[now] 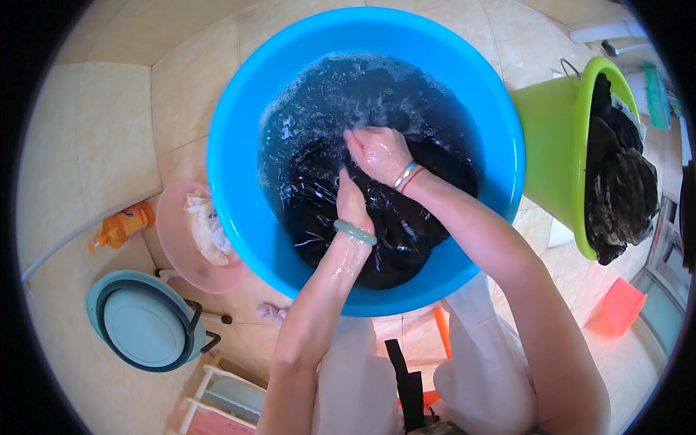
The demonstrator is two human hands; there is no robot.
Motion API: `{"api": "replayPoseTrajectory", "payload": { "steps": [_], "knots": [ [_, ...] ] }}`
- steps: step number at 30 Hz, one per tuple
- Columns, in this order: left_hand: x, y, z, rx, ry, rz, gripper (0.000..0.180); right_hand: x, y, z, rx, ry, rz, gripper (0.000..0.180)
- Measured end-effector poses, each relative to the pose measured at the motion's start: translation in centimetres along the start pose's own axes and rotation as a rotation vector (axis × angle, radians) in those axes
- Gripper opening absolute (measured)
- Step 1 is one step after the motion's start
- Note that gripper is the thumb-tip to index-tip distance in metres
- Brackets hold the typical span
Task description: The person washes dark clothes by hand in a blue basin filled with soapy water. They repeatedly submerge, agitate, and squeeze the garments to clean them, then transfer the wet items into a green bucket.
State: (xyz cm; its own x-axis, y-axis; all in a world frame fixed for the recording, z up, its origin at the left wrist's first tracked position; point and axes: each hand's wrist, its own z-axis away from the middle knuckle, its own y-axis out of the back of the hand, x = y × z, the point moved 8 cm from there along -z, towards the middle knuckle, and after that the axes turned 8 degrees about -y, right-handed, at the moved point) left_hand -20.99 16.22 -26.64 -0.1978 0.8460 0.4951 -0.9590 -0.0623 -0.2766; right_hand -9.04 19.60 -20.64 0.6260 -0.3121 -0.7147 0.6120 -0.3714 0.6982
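Both hands sunk in the blue basin (232,181) on the tiled floor (109,123) — left hand (353,205) and right hand (378,152) closed on bunched folds of the dark cloth (391,225), pressed close together for rubbing under soapy water. Kept within reach — green bucket (551,145) of dark laundry at right, orange bottle (123,225) and pink bowl (174,239) at left.

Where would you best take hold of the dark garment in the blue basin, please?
Probably the bunched fold of the dark garment above the water near the basin's near rim, coming from above, beside the left hand and right hand already pressing it.
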Motion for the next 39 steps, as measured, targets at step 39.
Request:
{"api": "replayPoseTrajectory", "payload": {
  "steps": [39],
  "knots": [
    [2.1,3.5,-5.5,-0.337,-0.206,0.047,0.036,-11.8,3.5,4.5,0.124,0.413,-0.143,0.029]
  ]
}}
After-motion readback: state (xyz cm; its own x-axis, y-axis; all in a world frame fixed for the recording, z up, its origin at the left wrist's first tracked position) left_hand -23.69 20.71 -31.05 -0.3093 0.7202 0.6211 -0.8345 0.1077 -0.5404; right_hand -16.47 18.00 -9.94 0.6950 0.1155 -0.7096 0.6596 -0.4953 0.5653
